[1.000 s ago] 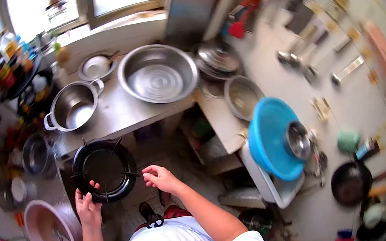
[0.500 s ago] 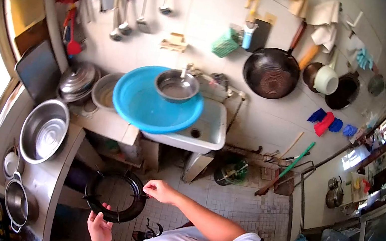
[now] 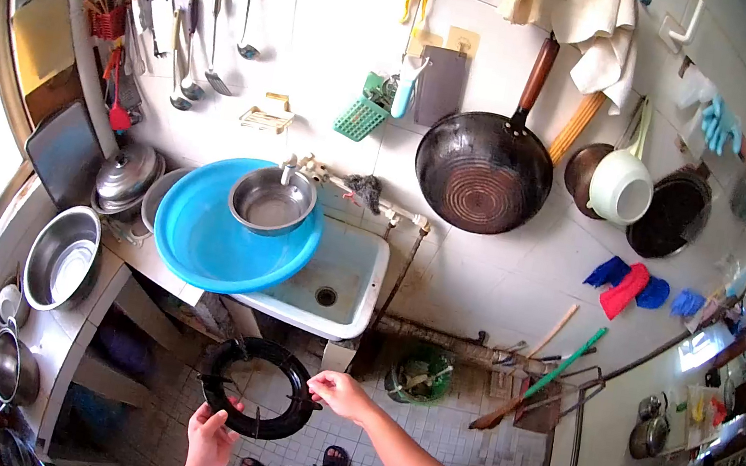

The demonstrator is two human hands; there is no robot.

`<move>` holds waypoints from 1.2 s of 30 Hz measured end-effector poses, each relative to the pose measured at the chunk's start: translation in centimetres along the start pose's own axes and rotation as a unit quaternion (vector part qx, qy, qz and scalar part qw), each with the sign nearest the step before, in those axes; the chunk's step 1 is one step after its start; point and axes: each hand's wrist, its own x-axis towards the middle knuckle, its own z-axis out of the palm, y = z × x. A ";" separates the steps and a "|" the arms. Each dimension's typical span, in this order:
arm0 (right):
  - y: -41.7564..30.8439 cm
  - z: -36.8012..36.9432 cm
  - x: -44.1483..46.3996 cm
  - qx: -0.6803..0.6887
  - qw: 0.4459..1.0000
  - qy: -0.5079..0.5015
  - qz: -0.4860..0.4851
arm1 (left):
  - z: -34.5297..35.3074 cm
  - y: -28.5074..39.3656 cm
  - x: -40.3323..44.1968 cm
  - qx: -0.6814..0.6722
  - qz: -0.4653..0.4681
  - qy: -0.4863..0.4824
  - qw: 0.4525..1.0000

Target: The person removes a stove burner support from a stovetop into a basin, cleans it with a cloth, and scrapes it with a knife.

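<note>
A black stove pan support, a ring with short prongs around it, is held above the tiled floor in the lower middle of the head view. My left hand grips its lower left edge, thumb and fingers closed over the rim. On the opposite side, my right hand pinches the ring's right edge near a prong. Through the open centre of the ring the floor shows.
Ahead is a white sink, partly covered by a blue basin with a steel bowl in it. A counter on the left bears a steel basin. A black wok hangs on the wall. A green bucket stands below.
The view has shifted, so the sink and basin sit further left. Both hands and the pan support appear further right in view, still held together. My feet now show below.
</note>
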 end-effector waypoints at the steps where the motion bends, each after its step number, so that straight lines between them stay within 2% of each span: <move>1: -0.2 -0.5 0.1 0.002 1.000 -0.006 0.005 | 0.3 -0.5 0.0 -0.005 0.005 0.003 1.000; 2: 1.3 -0.9 0.9 0.022 0.999 0.008 -0.039 | 0.6 -0.9 -0.1 -0.009 0.010 0.005 1.000; 6: -0.8 -1.3 1.4 -0.001 0.999 0.013 -0.029 | 1.3 -0.3 -1.6 -0.007 0.021 0.035 0.999; 10: -2.1 -0.8 1.4 0.003 0.998 -0.065 -0.018 | 1.3 0.0 -2.4 -0.013 0.038 0.063 0.997; 17: -3.4 -0.2 3.5 -0.021 0.996 -0.066 -0.051 | -1.8 0.7 -3.5 -0.031 0.062 0.078 0.995; 21: -6.3 -1.2 4.0 -0.069 0.996 -0.007 -0.051 | -3.5 1.5 -3.7 -0.064 0.071 0.089 0.991; 25: -7.2 -1.5 3.6 -0.037 0.996 0.036 -0.069 | -5.0 2.1 -3.7 -0.081 0.073 0.087 0.990; 31: -6.6 -1.8 3.4 -0.058 0.996 0.046 -0.042 | -7.9 1.0 -2.4 -0.087 0.064 0.068 0.992; 36: -6.9 -2.7 4.7 -0.045 0.997 0.042 -0.036 | -7.0 1.3 -2.6 -0.091 0.061 0.101 0.989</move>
